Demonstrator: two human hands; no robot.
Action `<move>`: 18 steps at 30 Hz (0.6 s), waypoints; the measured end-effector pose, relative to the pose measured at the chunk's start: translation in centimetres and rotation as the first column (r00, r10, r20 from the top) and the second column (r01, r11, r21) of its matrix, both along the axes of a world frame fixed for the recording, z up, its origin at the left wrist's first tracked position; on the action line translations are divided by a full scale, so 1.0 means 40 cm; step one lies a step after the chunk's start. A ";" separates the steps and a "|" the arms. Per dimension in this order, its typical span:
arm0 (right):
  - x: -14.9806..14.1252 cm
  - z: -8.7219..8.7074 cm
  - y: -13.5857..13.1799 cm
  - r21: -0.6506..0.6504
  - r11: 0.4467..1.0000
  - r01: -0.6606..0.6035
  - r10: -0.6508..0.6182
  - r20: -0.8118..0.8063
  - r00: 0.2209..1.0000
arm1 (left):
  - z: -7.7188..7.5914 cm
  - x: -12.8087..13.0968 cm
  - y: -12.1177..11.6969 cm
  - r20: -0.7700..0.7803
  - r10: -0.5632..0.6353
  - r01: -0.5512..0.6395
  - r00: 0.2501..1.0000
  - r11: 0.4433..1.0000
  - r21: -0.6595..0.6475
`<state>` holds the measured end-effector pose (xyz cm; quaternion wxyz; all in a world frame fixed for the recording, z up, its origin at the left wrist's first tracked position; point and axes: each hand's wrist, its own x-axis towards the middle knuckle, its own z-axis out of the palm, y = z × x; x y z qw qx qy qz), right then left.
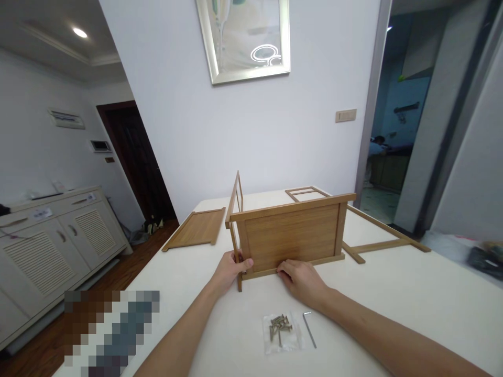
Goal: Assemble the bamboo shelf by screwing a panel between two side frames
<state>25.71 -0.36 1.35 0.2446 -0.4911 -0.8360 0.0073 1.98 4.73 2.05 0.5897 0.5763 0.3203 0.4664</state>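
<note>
A brown wooden panel (291, 235) with a rail along its top and bottom stands upright on the white table. At its left end a narrow wooden frame (239, 283) meets it at a corner, also upright. My left hand (227, 273) is closed around that corner, thumb on the panel's face and fingers behind the frame's post. Low on the panel, my right hand (303, 280) grips the bottom rail with curled fingers; some fingertips are hidden. Closer to me lie a clear plastic bag of several screws (280, 329) and a hex key (309, 330).
Flat on the white table (220, 340), another wooden panel (196, 228) lies at the left. An open wooden frame (381, 245) lies at the right, and a smaller one (306, 192) at the back. The wall (298, 141) rises behind the table.
</note>
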 end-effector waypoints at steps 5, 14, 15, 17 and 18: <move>0.001 0.004 -0.003 0.000 1.000 0.001 -0.001 -0.019 1.000 | 0.005 0.001 -0.006 0.011 -0.013 0.013 1.000 1.000 -0.023; -0.004 -0.002 -0.005 0.029 0.999 0.017 -0.016 -0.049 0.999 | 0.010 0.009 -0.014 0.036 -0.002 0.003 0.999 0.999 -0.042; -0.004 -0.003 -0.005 0.038 0.999 0.035 -0.033 -0.058 0.998 | 0.010 0.009 -0.014 0.042 0.001 0.001 0.999 0.999 -0.038; -0.001 -0.001 -0.002 0.065 0.994 0.086 -0.081 -0.083 0.993 | 0.007 0.009 -0.013 0.044 0.006 -0.005 0.999 0.999 -0.033; 0.003 0.002 0.001 0.079 0.990 0.114 -0.106 -0.094 0.990 | 0.006 0.009 -0.012 0.039 0.012 -0.010 0.999 0.999 -0.032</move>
